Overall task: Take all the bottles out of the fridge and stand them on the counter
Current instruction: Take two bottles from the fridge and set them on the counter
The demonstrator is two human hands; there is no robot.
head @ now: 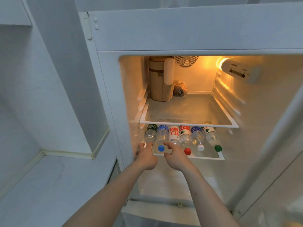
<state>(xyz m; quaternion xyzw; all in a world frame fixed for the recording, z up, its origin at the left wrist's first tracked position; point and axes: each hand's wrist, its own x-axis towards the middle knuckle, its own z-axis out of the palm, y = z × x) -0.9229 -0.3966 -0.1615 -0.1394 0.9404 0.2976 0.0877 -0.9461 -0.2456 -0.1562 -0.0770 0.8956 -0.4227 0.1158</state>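
Several water bottles lie side by side on the lower fridge shelf (pixel 220 157), caps toward me. From the left they are a green-label bottle (pixel 150 134), a blue-cap bottle (pixel 162 136), a white-and-red-label bottle (pixel 174 134), a red-cap bottle (pixel 185 136), a white-cap bottle (pixel 197 136) and a green-cap bottle (pixel 211 136). My left hand (pixel 145 155) reaches to the neck of the green-label bottle and hides its cap; its fingers are loosely extended. My right hand (pixel 174 157) is spread in a C-shape in front of the white-and-red-label bottle, hiding that cap and holding nothing.
The upper glass shelf (pixel 188 124) carries a tan zipped pouch (pixel 159 79) and a small bag of food (pixel 180 88) at the back. A white counter (pixel 49 185) lies at lower left beside the fridge. The open fridge door (pixel 278 145) stands on the right.
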